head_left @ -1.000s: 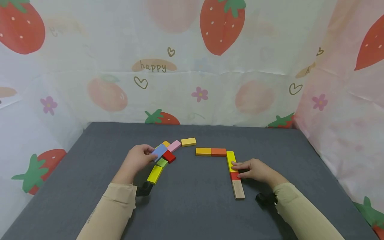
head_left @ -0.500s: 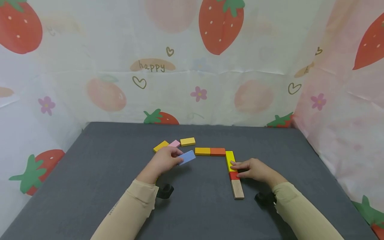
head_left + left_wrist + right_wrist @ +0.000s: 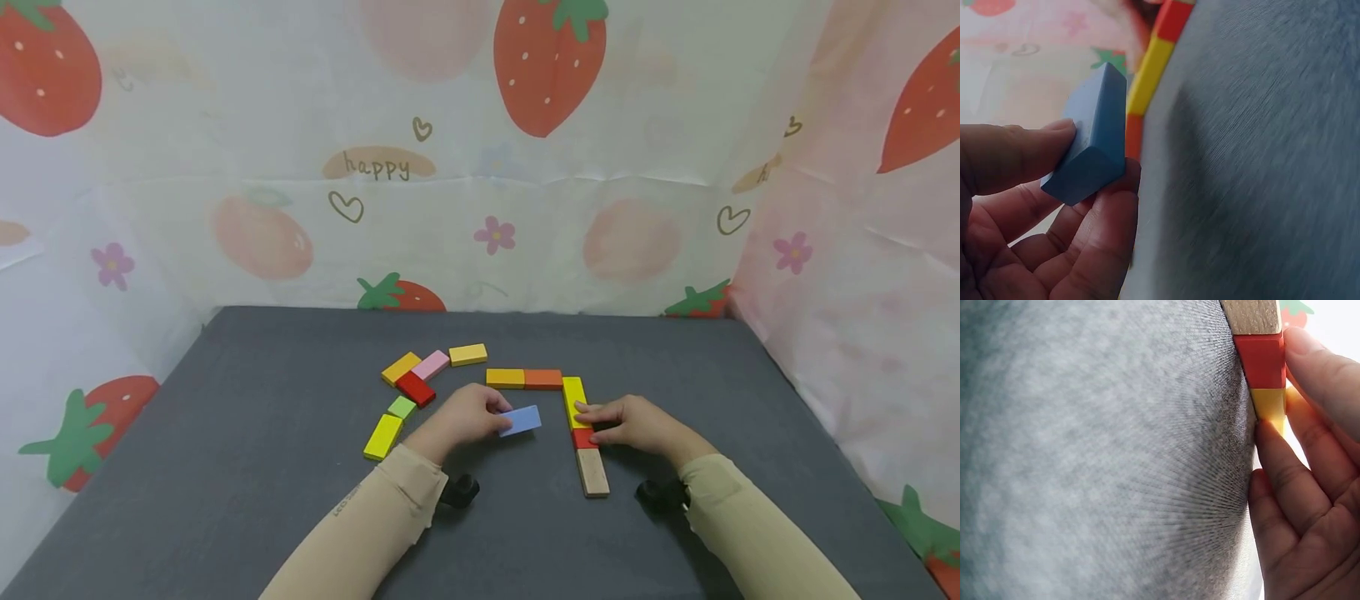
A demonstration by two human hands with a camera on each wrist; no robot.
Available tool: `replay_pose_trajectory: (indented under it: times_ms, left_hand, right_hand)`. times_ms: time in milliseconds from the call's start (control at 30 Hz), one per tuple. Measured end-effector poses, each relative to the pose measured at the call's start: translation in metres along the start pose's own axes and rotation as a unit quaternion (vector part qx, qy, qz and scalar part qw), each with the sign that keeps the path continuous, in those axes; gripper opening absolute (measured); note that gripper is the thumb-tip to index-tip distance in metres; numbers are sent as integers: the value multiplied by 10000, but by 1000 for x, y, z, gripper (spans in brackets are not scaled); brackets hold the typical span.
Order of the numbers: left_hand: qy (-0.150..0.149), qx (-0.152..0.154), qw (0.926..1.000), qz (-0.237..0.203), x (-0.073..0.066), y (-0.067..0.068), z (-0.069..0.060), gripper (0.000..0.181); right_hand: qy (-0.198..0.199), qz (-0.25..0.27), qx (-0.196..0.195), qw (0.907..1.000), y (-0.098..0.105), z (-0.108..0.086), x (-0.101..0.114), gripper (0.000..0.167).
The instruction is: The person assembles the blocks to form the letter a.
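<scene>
A blue block is pinched between thumb and fingers of the left hand, held above the table left of the right-hand column. The left wrist view shows the blue block tilted in the left hand. The right hand rests its fingertips on the column: a yellow block, a red block and a bare wood block, end to end. In the right wrist view, the right hand has its thumb at the red block and a finger touching the yellow block.
An orange-yellow block and an orange block lie in a row meeting the column's top. Light yellow, pink, amber, red, green and yellow blocks lie on the grey table.
The left hand has carried the blue block rightward from above the left group of blocks, uncovering the red and green ones. The right hand has stayed at the column.
</scene>
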State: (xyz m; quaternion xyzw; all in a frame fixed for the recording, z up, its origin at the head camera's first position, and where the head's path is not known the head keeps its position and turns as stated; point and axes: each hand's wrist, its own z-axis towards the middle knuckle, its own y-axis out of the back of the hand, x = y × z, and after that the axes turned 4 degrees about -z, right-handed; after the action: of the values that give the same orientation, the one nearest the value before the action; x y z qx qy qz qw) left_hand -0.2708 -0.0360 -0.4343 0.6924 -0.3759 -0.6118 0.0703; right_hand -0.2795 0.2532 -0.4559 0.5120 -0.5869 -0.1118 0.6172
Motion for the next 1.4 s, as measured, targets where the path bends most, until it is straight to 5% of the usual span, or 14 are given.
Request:
replay_pose_trajectory:
  times_ms: [467,700,1133,1400]
  left_hand:
    - [82,162,9994,301,-10,-32,19,11]
    - [44,138,9985,529,-12,-37,23,13]
    - [-540,66,9929,1061,-11,-39,26,20]
    - [-507,35,9925,1112,-13,-42,28,18]
  right_hand:
    - [42,23,22,10000,0,0,-1,43]
    - [50,57,-8,10000,0,0,0,43]
    - [-155,48,-44,9999,-1,0,-1,43]
    - [-124,69,-40,9999,-1,0,0,43]
